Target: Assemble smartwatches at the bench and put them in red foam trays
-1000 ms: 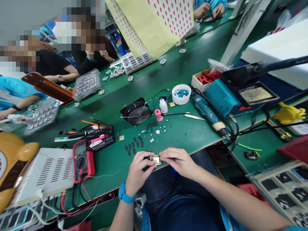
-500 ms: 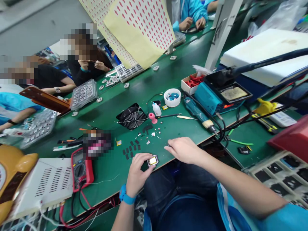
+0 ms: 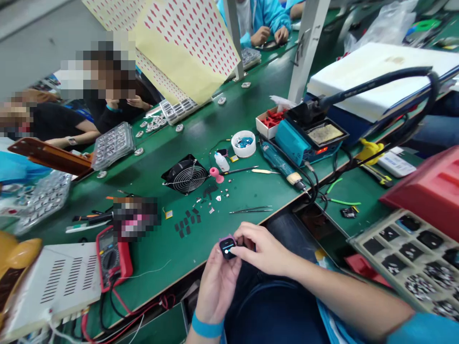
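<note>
A small smartwatch (image 3: 228, 246) with a lit dark screen and a purplish case is held up at the table's near edge. My left hand (image 3: 219, 282), with a blue band on the wrist, grips it from below and the left. The fingers of my right hand (image 3: 260, 248) are closed on its right side, the thumb by the screen. Part of the watch is hidden behind the fingers. Metal tweezers (image 3: 251, 209) lie on the green table (image 3: 158, 260) just beyond my hands. Several small black pads (image 3: 187, 221) and tiny loose parts (image 3: 212, 209) are spread to the left.
A black fan (image 3: 186, 174), pink stand (image 3: 216, 175), white bottle (image 3: 221, 162) and white tub (image 3: 244, 144) stand farther back. To the right are an electric screwdriver (image 3: 279, 162), a blue soldering station (image 3: 297, 143) and a parts tray (image 3: 401, 258). A red multimeter (image 3: 113, 258) stands left. Co-workers sit opposite.
My right hand has left the table and come to the watch in my left hand. The watch now shows its lit screen instead of its open inside. The tweezers now lie in sight.
</note>
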A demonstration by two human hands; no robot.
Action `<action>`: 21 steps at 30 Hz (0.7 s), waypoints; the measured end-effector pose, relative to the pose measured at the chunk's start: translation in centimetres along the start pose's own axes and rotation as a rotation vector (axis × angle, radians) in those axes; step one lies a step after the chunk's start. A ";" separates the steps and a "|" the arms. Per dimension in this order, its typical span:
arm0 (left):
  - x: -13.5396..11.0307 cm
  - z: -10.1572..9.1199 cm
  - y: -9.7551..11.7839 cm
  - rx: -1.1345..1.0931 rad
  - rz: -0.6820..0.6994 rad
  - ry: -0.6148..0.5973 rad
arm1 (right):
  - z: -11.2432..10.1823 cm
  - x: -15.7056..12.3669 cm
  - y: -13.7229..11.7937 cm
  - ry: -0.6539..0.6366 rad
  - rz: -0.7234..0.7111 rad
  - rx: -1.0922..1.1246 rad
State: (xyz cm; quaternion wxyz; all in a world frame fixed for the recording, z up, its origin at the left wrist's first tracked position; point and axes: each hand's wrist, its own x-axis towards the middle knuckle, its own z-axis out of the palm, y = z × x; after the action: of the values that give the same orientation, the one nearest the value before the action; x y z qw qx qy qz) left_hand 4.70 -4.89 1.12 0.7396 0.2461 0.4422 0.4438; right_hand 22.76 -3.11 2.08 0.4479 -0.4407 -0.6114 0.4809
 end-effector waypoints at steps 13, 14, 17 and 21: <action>-0.9 -0.9 0.4 1.286 0.724 -0.155 | 1.5 -2.2 2.3 -0.005 0.375 0.406; -0.7 -0.9 0.7 1.316 0.736 -0.168 | 1.4 -2.1 2.3 0.001 0.348 0.360; 0.6 -1.2 1.6 1.371 0.760 -0.142 | 1.0 -2.0 2.2 0.059 0.200 0.110; 3.1 -2.6 2.8 1.453 0.808 -0.013 | 0.1 -1.3 2.2 0.144 -0.138 -0.351</action>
State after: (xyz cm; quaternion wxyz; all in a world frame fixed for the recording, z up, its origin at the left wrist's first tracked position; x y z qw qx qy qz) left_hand 1.91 -0.89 0.60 0.1827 0.8048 0.4918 0.2777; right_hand 23.16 -4.09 -0.26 0.4387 -0.5023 -0.6811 0.3022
